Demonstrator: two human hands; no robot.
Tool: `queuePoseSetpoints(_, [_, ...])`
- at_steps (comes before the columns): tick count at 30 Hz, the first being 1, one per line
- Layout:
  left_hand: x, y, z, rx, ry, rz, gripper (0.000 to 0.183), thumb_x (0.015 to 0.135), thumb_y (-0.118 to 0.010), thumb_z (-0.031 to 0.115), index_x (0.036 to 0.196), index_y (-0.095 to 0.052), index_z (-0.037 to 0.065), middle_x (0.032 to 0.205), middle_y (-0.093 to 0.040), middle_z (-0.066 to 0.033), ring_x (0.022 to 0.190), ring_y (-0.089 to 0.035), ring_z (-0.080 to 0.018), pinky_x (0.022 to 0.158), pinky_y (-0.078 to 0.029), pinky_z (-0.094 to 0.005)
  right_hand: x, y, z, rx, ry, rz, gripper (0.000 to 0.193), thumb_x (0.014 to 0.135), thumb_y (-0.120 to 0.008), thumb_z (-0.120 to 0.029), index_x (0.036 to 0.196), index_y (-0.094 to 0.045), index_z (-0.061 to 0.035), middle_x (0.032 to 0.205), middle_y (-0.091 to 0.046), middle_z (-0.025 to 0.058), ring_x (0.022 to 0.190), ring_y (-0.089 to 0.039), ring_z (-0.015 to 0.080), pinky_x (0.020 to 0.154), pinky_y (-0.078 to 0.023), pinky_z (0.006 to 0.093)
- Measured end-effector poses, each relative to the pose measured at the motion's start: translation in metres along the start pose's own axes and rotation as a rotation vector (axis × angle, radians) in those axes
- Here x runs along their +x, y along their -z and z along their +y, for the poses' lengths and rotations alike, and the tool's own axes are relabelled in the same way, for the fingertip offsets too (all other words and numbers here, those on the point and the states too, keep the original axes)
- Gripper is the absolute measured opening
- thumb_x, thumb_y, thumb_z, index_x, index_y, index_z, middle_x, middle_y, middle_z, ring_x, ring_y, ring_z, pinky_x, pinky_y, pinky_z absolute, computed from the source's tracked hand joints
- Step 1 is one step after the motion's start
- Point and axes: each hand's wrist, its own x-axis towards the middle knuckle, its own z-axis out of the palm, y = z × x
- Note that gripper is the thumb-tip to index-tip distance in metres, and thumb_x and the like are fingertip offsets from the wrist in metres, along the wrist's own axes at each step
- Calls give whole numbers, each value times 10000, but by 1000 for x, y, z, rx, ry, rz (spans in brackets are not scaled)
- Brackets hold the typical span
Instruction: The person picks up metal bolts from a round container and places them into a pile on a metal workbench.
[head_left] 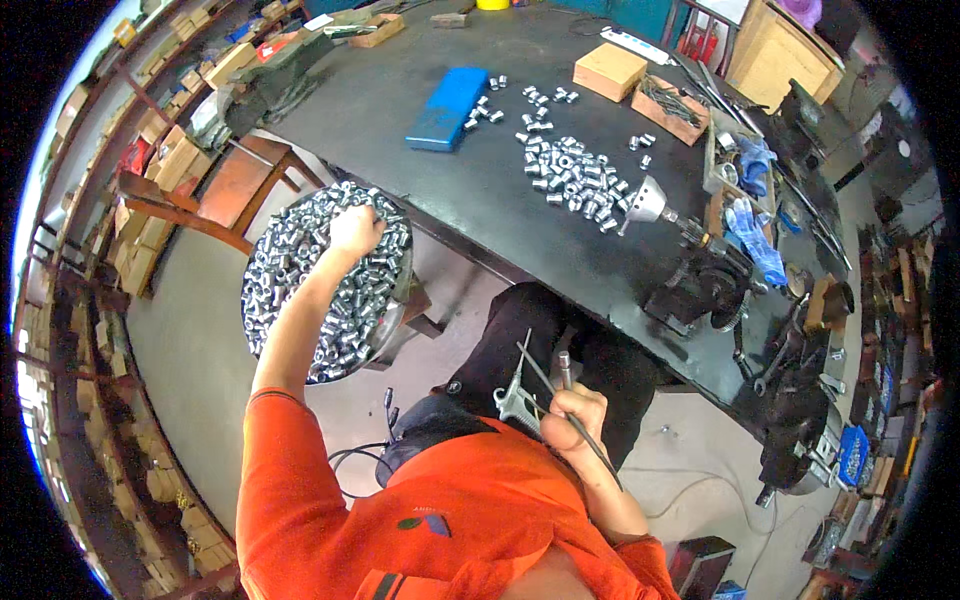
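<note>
My left hand [355,232] rests on a heap of short silver metal sleeves [285,270] in a wide round tub. Its fingers are curled down; what they grip is hidden. Above my lap, my right hand [575,415] is closed around a long thin dark metal rod [603,458] that runs diagonally past the palm. A short shiny cylindrical piece [565,362] sticks up beside its thumb. Close by, a pale grey metal tool with a ring at one end [517,408] lies against my dark trousers, partly covered by the hand.
More sleeves [575,175] lie loose on the dark workbench [430,190], near a blue box [447,108]. A black machine with a silver cone-shaped head [648,200] stands at the bench's right. A wooden chair [235,190] is beyond the tub; cables [700,478] cross the floor.
</note>
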Motion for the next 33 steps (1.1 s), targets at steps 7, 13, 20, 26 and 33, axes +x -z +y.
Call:
queuePoseSetpoints(7, [-1,-8,3,-96,-85,49,275,713,-643,222,967,-663,118,838,-658,-171,791,-637,-352,725,-512,-433,-13,3,5,-42,-46,21,226,617,-617,-148,547,-418,-66,522,-374,71,437,-407,220,421,-283,328])
queuePoseSetpoints(13, [-24,51,29,-630,-93,-238,293,811,-619,103,1071,-598,-32,865,-656,-187,783,-659,-218,711,-516,-317,-12,2,4,0,-53,-44,294,679,-637,-240,564,-425,-70,539,-383,81,448,-417,236,421,-296,343])
queuePoseSetpoints(20, [-108,92,105,-1621,-160,-657,337,799,-665,115,1086,-569,-31,878,-648,-152,762,-643,-221,685,-507,-301,9,0,-11,108,19,-137,263,666,-637,-178,587,-407,-76,570,-406,83,467,-436,270,430,-324,363])
queuePoseSetpoints(26, [-154,72,164,-1998,-29,-1078,322,884,-563,275,972,-591,-34,594,-555,-75,489,-541,-194,528,-433,-306,10,-2,-9,43,16,-163,234,597,-653,-92,597,-421,-66,565,-404,100,476,-451,292,433,-345,389])
queuePoseSetpoints(33, [-158,64,171,-1865,103,-1040,371,914,-524,323,871,-591,-40,516,-504,-54,397,-486,-176,455,-411,-271,8,-2,-3,72,-20,-212,236,606,-670,-127,590,-444,-60,565,-431,118,499,-481,327,454,-370,409])
